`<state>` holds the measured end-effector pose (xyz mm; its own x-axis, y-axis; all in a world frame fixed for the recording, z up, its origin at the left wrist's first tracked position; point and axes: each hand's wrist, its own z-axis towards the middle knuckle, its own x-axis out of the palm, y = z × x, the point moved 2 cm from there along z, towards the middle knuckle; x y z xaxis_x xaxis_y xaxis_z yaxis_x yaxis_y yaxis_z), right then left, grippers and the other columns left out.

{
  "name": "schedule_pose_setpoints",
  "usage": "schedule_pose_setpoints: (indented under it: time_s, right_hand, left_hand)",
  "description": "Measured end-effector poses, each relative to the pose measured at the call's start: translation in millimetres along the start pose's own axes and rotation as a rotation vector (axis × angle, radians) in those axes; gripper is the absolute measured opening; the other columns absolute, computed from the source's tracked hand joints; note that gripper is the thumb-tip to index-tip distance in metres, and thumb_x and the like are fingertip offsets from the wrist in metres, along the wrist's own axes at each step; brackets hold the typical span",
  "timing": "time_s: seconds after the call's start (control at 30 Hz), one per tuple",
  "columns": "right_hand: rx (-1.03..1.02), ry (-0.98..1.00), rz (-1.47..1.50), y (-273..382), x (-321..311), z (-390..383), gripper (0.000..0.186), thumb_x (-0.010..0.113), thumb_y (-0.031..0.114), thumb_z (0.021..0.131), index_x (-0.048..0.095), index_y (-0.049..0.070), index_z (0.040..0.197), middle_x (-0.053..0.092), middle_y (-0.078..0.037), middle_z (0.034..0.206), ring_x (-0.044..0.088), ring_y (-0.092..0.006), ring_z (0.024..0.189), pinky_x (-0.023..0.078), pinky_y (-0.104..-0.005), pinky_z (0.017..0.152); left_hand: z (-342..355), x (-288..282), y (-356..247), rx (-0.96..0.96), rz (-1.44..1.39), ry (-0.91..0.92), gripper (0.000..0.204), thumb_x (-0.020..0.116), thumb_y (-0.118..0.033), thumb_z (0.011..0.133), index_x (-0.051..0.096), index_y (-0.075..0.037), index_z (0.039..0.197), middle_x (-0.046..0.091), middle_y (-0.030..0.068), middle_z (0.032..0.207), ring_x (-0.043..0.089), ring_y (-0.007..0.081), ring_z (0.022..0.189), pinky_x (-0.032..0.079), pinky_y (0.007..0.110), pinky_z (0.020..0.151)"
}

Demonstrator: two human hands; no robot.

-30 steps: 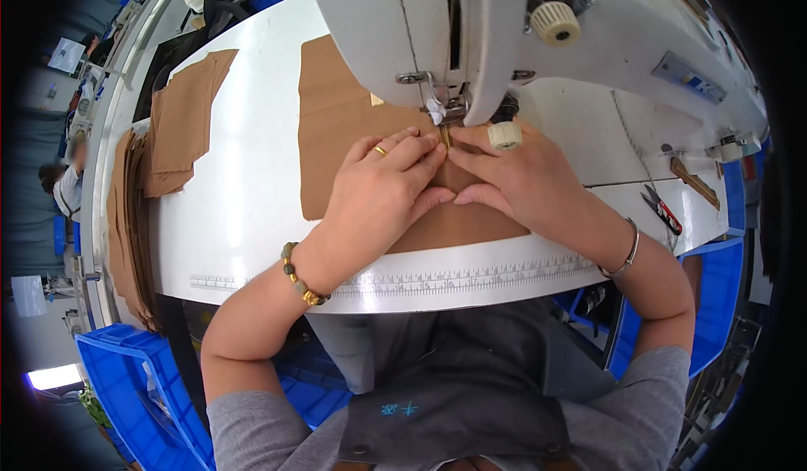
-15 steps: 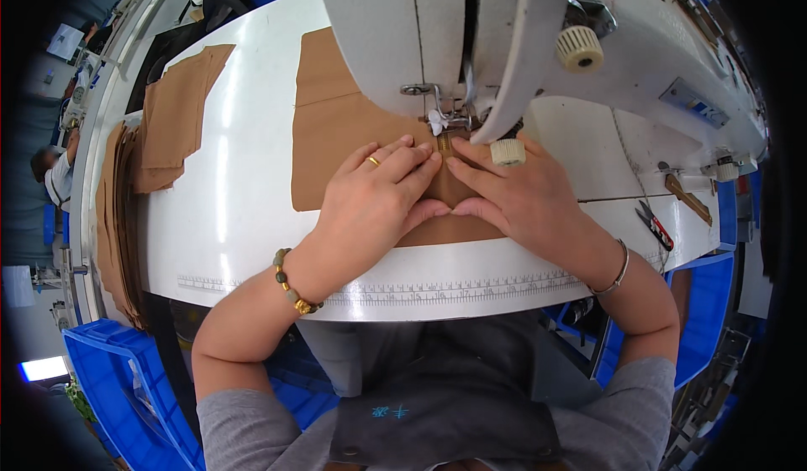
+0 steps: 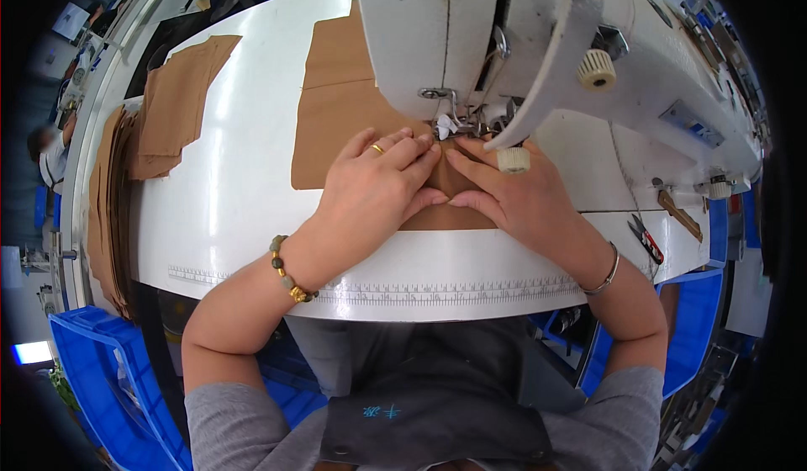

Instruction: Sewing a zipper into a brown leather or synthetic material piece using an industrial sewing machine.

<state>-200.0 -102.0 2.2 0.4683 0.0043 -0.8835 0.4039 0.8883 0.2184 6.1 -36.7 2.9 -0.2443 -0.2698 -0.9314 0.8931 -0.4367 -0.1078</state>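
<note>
A large piece of brown fabric (image 3: 332, 134) lies on the white sewing table, partly under the presser foot (image 3: 450, 126) of a white sewing machine (image 3: 412, 34). My left hand (image 3: 378, 172) presses on the fabric just left of the foot, its fingers bent and close together. On the other side, my right hand (image 3: 513, 181) holds the fabric down, partly behind a cream knob. Both thumbs point inward and almost meet, and the fabric rises in a small fold between the hands. The needle's tip is hard to make out.
Brown cut pieces (image 3: 181, 97) lie at the left, beside a thicker brown stack (image 3: 109, 210) along the table's edge. Thread snips (image 3: 647, 238) rest at the right. A ruler scale (image 3: 454, 293) runs along the front edge. Blue bins (image 3: 118, 387) stand below.
The brown fabric has slid farther away under the presser foot, both hands moving with it. A gold-coloured strip seen before the foot no longer shows. The whole view has shifted slightly.
</note>
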Motion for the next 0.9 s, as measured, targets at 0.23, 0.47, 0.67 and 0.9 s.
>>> schedule_pose_setpoints:
  time_s: [0.23,0.47,0.67,0.9]
  right_hand:
    - [0.406,-0.056,0.974,-20,3,-7,0.029,0.076,0.021,0.096,0.075,0.002,0.117,0.071,-0.011,0.107,0.067,-0.0276,0.102,0.051,-0.0377,0.094]
    - [0.279,-0.018,0.510,-12,-4,-6,0.031,0.075,0.024,0.094,0.076,0.003,0.117,0.073,-0.013,0.120,0.068,-0.0330,0.103,0.051,-0.0425,0.101]
    - [0.043,-0.020,0.033,6,4,-4,0.041,0.080,0.028,0.086,0.074,0.005,0.120,0.072,-0.011,0.121,0.064,-0.0330,0.115,0.044,-0.0515,0.113]
    - [0.048,-0.013,0.029,4,3,-4,0.040,0.079,0.028,0.086,0.073,0.005,0.119,0.072,-0.008,0.120,0.063,-0.0297,0.118,0.044,-0.0519,0.113]
  left_hand:
    - [-2,0,-4,0.006,-0.006,-0.056,0.058,0.079,-0.044,0.084,0.073,-0.008,0.129,0.072,0.0048,0.119,0.068,0.0241,0.113,0.051,0.050,0.108]
    - [-3,-2,-4,-0.003,-0.047,0.022,0.061,0.073,-0.052,0.087,0.073,-0.005,0.127,0.071,0.0102,0.132,0.065,0.0262,0.129,0.049,0.048,0.110]
    - [-1,-3,-5,0.015,-0.043,-0.050,0.064,0.080,-0.048,0.078,0.074,-0.007,0.127,0.072,0.0059,0.125,0.069,0.0243,0.108,0.052,0.048,0.106]
    - [1,-2,-3,0.006,-0.054,-0.020,0.061,0.076,-0.050,0.085,0.074,-0.005,0.126,0.070,0.0111,0.131,0.066,0.0290,0.126,0.050,0.049,0.108]
